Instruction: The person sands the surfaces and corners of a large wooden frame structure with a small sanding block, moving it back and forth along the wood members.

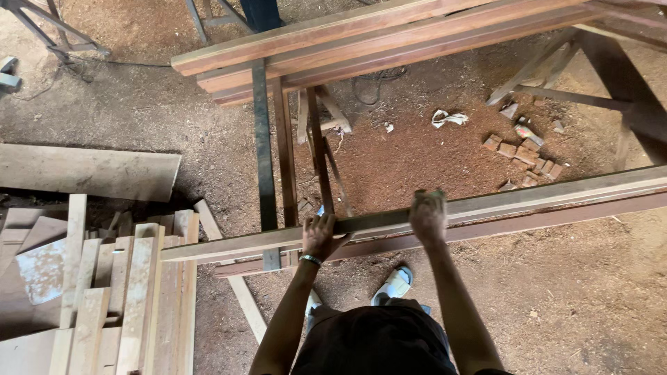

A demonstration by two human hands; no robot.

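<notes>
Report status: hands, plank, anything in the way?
Left hand and right hand grip the long pale wooden plank. Reddish plank directly beneath. Nothing on top.

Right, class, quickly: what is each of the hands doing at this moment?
Left hand: closed on the long wooden plank.
Right hand: closed over the top edge of the same plank.

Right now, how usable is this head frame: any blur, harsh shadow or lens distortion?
Head view: light is soft and even, no glare; the right hand is slightly motion-blurred on the long plank, while the left hand looks sharper; the stacked boards bow a little toward the frame edge, suggesting wide-angle distortion; the sawdust floor stays legible.
</notes>
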